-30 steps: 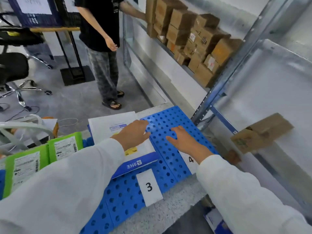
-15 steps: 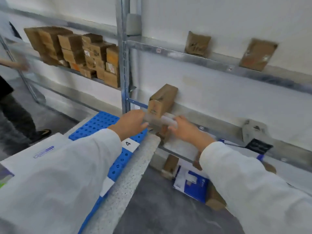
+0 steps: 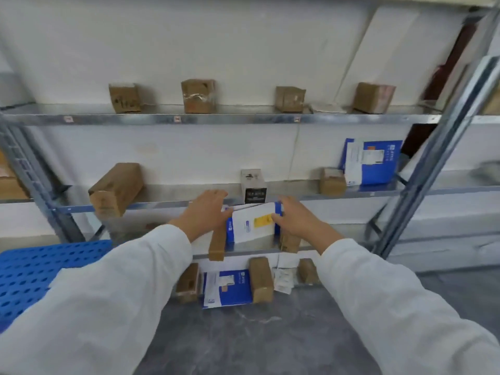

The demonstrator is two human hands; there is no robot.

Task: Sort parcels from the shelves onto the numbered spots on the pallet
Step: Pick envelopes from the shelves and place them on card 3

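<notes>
Galvanised shelves [image 3: 216, 119] against white wall [image 3: 189, 44]; grey floor [image 3: 257, 334]; blue pallet [image 3: 32, 272] alongside. Left hand [image 3: 205, 212] straight-fingered, touching blue-white parcel [image 3: 253, 226]; right hand [image 3: 297, 221] pinches its edge.

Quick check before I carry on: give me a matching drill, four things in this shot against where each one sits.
Things
1. black-and-white box
2. blue pallet
3. flat blue-and-white parcel
4. long cardboard box

Places
A. between the left hand and the right hand
B. left part of the middle shelf, poking over its front edge
C. lower left of the view
D. middle shelf, just above the hands

Pairs: 1-D, 2-C, 3-A, 4-B
</notes>
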